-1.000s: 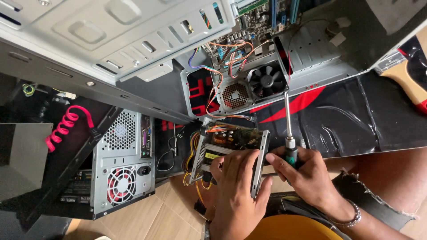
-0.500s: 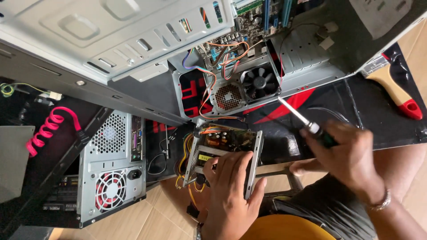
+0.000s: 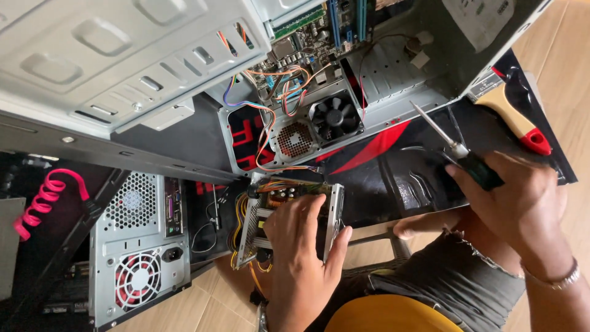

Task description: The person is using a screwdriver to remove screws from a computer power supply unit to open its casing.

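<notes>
My left hand [image 3: 301, 252] grips an opened power supply unit [image 3: 289, 212], a metal box with a circuit board and bundled coloured wires, held just below an open computer case [image 3: 381, 80]. My right hand [image 3: 522, 203] holds a screwdriver [image 3: 458, 150] by its dark handle, shaft pointing up-left over a black and red mat [image 3: 393, 154]. The case shows a motherboard, loose wires and a black fan [image 3: 335, 117] beside a round grille.
A second computer tower [image 3: 138, 246] lies at lower left, its rear fan showing. A pink coiled cable [image 3: 43, 200] sits at far left. A brush with a wood and red handle [image 3: 513, 120] rests at right. Wooden floor lies around.
My right hand has swung the screwdriver from beside the power supply out to the right and raised it. My left hand keeps its hold on the unit.
</notes>
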